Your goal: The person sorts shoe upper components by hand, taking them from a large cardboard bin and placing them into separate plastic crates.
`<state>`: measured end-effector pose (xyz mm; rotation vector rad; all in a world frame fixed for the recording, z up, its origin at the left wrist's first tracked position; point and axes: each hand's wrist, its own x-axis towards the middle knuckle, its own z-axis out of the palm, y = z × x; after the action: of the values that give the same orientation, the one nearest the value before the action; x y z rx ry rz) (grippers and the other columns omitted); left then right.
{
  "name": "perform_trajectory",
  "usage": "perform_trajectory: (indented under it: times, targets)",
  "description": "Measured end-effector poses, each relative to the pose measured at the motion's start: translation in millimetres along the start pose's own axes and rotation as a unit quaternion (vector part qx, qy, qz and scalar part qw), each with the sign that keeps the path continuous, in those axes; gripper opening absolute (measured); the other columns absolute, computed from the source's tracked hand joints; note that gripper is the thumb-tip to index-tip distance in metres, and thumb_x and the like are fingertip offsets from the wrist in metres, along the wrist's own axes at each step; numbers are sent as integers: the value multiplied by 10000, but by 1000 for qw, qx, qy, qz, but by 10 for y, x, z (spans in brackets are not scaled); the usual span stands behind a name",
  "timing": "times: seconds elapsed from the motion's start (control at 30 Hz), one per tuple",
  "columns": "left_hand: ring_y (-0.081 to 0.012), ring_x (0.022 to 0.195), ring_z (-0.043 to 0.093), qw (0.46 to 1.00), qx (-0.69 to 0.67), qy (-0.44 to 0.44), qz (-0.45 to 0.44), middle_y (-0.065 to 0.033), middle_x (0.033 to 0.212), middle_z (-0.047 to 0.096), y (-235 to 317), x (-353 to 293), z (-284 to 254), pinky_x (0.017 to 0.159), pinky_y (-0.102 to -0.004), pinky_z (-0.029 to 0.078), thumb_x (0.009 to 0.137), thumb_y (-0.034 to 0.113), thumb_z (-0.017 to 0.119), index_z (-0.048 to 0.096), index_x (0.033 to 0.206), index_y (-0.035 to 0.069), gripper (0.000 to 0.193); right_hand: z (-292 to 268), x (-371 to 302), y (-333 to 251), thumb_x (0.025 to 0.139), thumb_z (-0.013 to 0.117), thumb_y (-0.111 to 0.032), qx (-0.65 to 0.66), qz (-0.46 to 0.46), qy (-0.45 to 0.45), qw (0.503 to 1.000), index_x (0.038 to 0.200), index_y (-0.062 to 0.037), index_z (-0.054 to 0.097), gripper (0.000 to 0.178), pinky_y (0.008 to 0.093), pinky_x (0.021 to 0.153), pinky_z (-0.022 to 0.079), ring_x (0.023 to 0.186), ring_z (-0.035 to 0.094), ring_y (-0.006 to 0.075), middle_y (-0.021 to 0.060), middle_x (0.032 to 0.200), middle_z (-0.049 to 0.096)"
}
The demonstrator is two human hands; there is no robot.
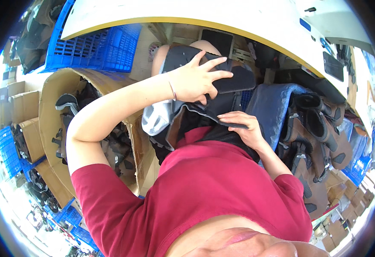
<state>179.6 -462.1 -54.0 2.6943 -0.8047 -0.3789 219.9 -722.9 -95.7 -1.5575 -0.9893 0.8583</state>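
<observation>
A black boot upper (224,104), with some brown and grey showing at its edges, lies across my lap. My left hand (193,82) rests over it with the fingers spread. To the right and closer to my body, my right hand (245,129) pinches the upper's near edge, fingers on top and the thumb mostly hidden. A rounded black flap (241,80) sticks out beyond my left fingertips. Pale grey shiny material (157,118) hangs at the left side of my lap. How these pieces join is partly covered by my hands.
A white table (187,9) with a yellow edge spans the far side, above my knees. On my left stand an open cardboard box (50,92) of boot parts and a blue crate (125,47). Several brown and black boot uppers (313,124) hang over blue sheeting (266,105) at right.
</observation>
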Motion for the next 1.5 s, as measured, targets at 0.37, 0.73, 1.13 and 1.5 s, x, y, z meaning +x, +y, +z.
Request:
perform_trajectory:
  times: [0.37,0.73,1.13,1.5]
  targets:
    - [-378,1411,213,940,-259,168,-142,-195,1489,281,-317,54,503,1148,-479,188,700,376,784,318,1455,180,908,-141,80,157,891,659,-236,-18,130,169,977,987,-6,583,261,276,697,458,733,535,96,48,746,601]
    - [-337,1355,299,968,57,134,-206,-148,1412,363,-262,21,479,1100,-552,189,603,450,805,334,1457,270,992,-166,485,509,858,666,-239,-74,132,275,950,942,41,594,301,319,778,417,833,513,261,118,824,520]
    - [-342,1372,257,963,-45,154,-217,-155,1440,339,-292,-16,516,1124,-552,107,693,633,675,434,1404,286,827,-218,687,691,801,733,-210,-64,160,331,928,846,47,620,285,309,745,426,804,516,229,95,869,520]
    - [-310,1362,269,947,-58,173,-265,-109,1384,384,-295,10,595,1142,-510,111,660,575,734,334,1453,158,981,-304,673,638,792,765,-173,29,187,310,932,853,38,706,228,263,767,419,879,516,146,58,942,554]
